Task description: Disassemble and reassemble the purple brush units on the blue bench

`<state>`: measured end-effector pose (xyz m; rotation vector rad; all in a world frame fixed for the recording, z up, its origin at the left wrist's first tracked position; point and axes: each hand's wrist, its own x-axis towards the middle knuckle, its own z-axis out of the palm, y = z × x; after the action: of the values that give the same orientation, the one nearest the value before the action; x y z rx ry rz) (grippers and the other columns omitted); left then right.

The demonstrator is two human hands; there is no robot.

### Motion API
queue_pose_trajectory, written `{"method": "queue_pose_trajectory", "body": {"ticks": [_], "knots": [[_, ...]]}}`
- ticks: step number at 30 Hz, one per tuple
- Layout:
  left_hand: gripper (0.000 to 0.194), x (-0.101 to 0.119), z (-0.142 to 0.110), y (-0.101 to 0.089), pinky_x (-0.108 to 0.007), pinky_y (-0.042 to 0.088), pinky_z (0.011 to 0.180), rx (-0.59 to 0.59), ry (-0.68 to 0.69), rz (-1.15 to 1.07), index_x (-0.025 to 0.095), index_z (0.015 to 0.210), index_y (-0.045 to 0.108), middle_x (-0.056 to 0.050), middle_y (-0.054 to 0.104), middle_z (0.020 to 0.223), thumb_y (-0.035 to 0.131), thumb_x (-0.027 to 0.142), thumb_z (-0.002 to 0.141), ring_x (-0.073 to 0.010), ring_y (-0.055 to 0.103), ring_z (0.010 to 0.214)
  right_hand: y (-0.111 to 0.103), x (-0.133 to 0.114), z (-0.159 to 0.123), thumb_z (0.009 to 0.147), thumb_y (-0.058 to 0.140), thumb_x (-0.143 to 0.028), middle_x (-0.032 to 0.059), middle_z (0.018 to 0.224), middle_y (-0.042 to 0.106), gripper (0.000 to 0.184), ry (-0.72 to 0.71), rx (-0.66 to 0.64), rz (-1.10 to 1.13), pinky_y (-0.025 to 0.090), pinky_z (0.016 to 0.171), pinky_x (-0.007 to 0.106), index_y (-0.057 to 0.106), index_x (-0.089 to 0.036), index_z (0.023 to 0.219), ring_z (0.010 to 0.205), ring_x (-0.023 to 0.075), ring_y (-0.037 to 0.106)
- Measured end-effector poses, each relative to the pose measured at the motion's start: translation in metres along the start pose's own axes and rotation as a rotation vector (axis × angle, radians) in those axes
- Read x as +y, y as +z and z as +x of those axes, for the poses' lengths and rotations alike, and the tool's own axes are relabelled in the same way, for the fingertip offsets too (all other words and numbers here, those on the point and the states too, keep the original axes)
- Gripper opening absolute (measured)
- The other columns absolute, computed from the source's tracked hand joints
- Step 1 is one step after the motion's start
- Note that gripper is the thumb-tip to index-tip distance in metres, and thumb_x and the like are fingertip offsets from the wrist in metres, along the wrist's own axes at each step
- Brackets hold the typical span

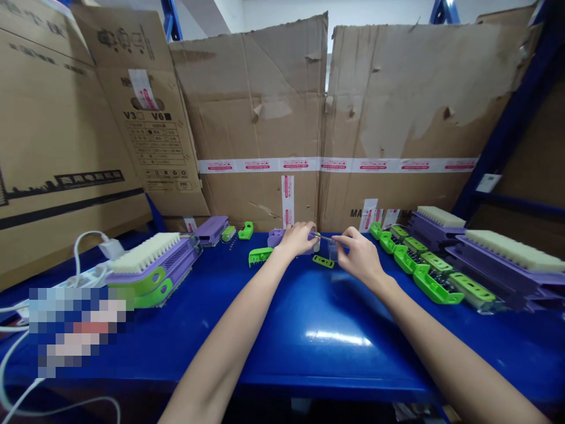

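Observation:
Near the back of the blue table, my left hand (300,238) is closed over a purple plastic part (276,237), which shows on either side of the fingers. To its right, my right hand (359,254) pinches a thin rod-like tool (325,238), pointed left toward the purple part. The tool's exact kind is too small to tell, and the fingers hide where it meets the part. Below the hands lies a flat green slotted plate (323,261). A green bracket with small screws or pins (260,255) lies left of my left hand.
Purple housings with cream bristle-like tops stand at left (154,259) and right (514,250). Green end caps (435,287) and slotted green plates (472,287) line the right side. White cables (83,235) run along the left. Cardboard panels (256,129) wall off the back.

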<state>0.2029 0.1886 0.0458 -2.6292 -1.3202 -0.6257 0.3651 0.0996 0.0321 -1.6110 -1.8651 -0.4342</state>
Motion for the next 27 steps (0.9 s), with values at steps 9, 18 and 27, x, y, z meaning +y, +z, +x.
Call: {"method": "queue_pose_trajectory", "body": {"ticks": [9, 18, 27], "knots": [[0.03, -0.002, 0.007, -0.001, -0.037, 0.043, 0.091, -0.049, 0.008, -0.06, 0.024, 0.109, 0.063, -0.006, 0.064, 0.111, 0.054, 0.04, 0.085, -0.0254, 0.053, 0.107, -0.003, 0.009, 0.006, 0.081, 0.046, -0.02, 0.0061, 0.084, 0.065, 0.03, 0.115, -0.031, 0.061, 0.043, 0.074, 0.025, 0.073, -0.017, 0.092, 0.079, 0.0173, 0.06], [0.027, -0.001, 0.007, 0.001, -0.04, 0.041, 0.093, -0.05, -0.006, -0.076, 0.026, 0.107, 0.064, -0.003, 0.066, 0.109, 0.055, 0.039, 0.084, -0.0254, 0.051, 0.108, -0.001, 0.013, 0.008, 0.083, 0.046, -0.019, 0.0054, 0.082, 0.066, 0.029, 0.095, -0.068, 0.094, 0.042, 0.071, 0.024, 0.073, -0.017, 0.091, 0.077, 0.0159, 0.06], [0.027, 0.0, 0.006, 0.004, -0.044, 0.04, 0.093, -0.037, -0.004, -0.081, 0.026, 0.106, 0.064, -0.003, 0.066, 0.107, 0.055, 0.038, 0.084, -0.0266, 0.05, 0.107, -0.002, 0.007, 0.006, 0.085, 0.043, -0.019, 0.0059, 0.079, 0.062, 0.03, 0.03, -0.096, 0.006, 0.041, 0.067, 0.025, 0.073, -0.018, 0.089, 0.073, 0.0157, 0.058]]}}
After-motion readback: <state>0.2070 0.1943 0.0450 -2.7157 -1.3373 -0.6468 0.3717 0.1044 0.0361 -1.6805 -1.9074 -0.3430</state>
